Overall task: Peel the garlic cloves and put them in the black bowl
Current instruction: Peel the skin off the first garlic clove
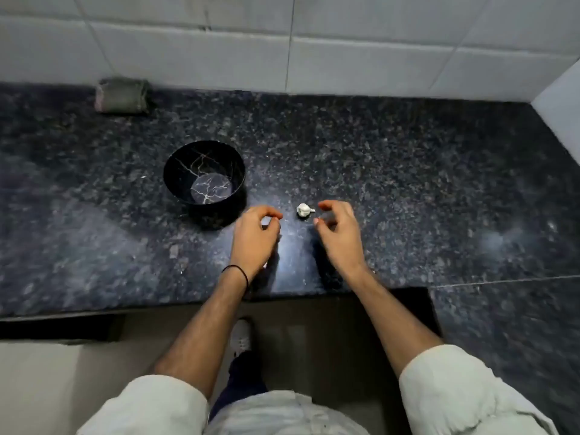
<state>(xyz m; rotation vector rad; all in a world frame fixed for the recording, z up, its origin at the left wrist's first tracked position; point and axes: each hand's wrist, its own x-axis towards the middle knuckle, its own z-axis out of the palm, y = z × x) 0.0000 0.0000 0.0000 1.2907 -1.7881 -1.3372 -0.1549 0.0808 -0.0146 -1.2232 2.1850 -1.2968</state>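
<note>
Garlic (305,210) sits on the dark speckled desk (408,183), white papery lump w/ a little tail of skin pointing right, toward the right hand (337,229). That's the relation to watch: the garlic lies just ahead and a touch left of the right hand's fingers (326,206), very near, not touching. Left hand (255,237) is on the other side, fingers (273,213) curled, tips pointing right at the garlic but w/ a clear strip of bare desk between. So right hand is nearer, by a bit. Long axis of the garlic runs roughly left-right, across the gap between the two hands, tail end to the right.

Both hands empty. Right fingers are spread and hooked, thumb apart from the forefinger, ready to pinch. Left fingers are curled loosely inward, nothing held inside as far as I can see.

Black bowl (204,178) stands left and slightly back from the garlic, near the left hand, marble-veined inside, looks empty. No peeled cloves anywhere, so I'd judge the task is at the very start: pick-up first.

Nothing in the way. Path from either hand to the garlic is bare desk. Grey folded cloth (124,95) is far back-left against the tiled wall (345,58), well apart. Path garlic-to-bowl is short and clear too, though the bowl's wall is tall, so a clove needs a lift over the rim.
</note>
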